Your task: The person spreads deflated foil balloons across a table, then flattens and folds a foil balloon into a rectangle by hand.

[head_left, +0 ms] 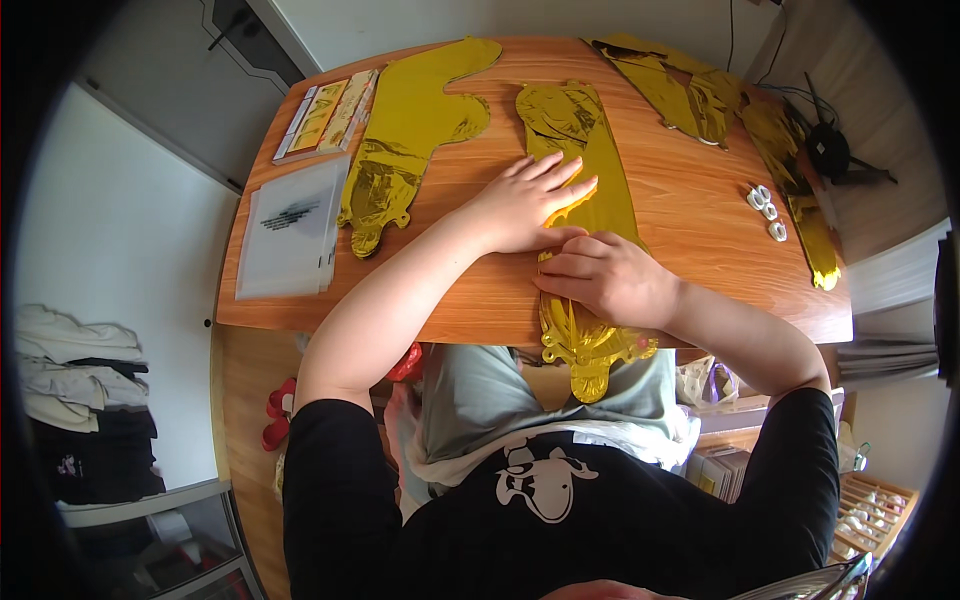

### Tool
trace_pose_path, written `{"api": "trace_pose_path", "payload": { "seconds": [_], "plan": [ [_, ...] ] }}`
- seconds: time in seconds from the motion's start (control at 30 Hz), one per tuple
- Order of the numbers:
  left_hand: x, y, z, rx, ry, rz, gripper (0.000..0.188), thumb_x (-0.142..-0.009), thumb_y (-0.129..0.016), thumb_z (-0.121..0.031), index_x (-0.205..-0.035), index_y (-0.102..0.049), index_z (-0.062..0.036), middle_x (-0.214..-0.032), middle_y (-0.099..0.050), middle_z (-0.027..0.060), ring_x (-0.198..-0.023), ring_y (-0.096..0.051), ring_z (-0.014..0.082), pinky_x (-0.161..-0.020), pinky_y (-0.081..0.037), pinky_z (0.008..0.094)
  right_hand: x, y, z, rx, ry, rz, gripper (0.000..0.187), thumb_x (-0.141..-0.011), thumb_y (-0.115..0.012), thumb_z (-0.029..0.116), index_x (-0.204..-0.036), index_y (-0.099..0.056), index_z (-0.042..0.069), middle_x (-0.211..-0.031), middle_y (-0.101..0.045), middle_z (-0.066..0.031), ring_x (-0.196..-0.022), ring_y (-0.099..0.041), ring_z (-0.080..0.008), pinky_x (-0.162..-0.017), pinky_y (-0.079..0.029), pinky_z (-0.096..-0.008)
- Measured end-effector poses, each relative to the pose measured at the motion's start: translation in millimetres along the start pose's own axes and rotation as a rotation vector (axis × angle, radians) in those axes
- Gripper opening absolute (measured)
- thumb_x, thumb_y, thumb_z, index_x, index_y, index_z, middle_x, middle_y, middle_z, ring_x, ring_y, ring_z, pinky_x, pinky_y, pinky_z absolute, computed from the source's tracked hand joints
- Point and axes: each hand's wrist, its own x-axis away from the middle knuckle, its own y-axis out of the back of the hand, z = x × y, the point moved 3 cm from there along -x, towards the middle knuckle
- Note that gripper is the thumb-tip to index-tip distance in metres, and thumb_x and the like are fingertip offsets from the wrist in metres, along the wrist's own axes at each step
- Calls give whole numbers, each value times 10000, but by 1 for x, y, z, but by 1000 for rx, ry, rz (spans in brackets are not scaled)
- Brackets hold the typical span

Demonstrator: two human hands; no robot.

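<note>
Two hands, head view | left hand [520, 205] palm-down, fingers apart | right hand [625, 280] curled, cannot tell whether pinching | both on one gold balloon [602, 205] overhanging the table [690, 260] | second balloon [415, 90] left, four white rolls [769, 211] right

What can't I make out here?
All in the head view:
Parts of the shiny gold foil shape: covered by the left hand and right hand.
The right hand's fingertip grip: behind its own knuckles.
Dark marks on clear plastic sleeves: too small.
Grey-framed glass cabinet: cut off by lower edge.
</note>
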Motion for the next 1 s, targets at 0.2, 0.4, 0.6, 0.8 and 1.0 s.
{"api": "trace_pose_path", "payload": {
  "seconds": [0.2, 0.4, 0.6, 0.8, 1.0],
  "plan": [
    [-9, 10, 22, 556, 211, 133, 657, -1085, -469, -509, -1655, -285, -239, -1715, -262, 97, -1581, -236, 312, -1274, -223, 465, 0, 2, 2, 3, -31, 67, 395, -864, -656, 200, -1248, -728, 137, -1261, -697, -14, -1134, -636, -216, -975, -506, -388],
    [8, 53, 71, 752, 140, -215, 502, -1057, -581, -377, -1510, -541, -163, -1574, -504, 110, -1458, -456, 283, -1236, -324, 424, 5, -2, 2, -27, -39, 41, 396, -867, -641, 211, -1248, -726, 144, -1272, -693, -9, -1131, -633, -208, -967, -511, -380],
    [20, 42, 58, -10, -2, -140, 467, -978, -684, -347, -1406, -650, -162, -1439, -638, 33, -1392, -527, 248, -1201, -355, 477, 5, 2, 1, -5, -19, 64, 429, -849, -657, 223, -1263, -715, 126, -1267, -687, -4, -1136, -629, -199, -959, -508, -362],
    [9, 36, 63, 62, 13, -124, 441, -979, -683, -367, -1373, -668, -168, -1429, -645, 26, -1395, -521, 248, -1189, -372, 465, 5, 4, 3, 54, 21, 37, 448, -839, -679, 235, -1265, -700, 100, -1273, -696, -28, -1122, -644, -205, -925, -525, -355],
    [2, 39, 54, 77, 90, -185, 563, -857, -799, -453, -1314, -684, -145, -1378, -668, 34, -1353, -545, 275, -1168, -387, 461, 4, 9, 7, 149, 60, 88, 673, -722, -793, 384, -1311, -672, 84, -1304, -683, -10, -1108, -639, -179, -916, -515, -346]
  ]
}}
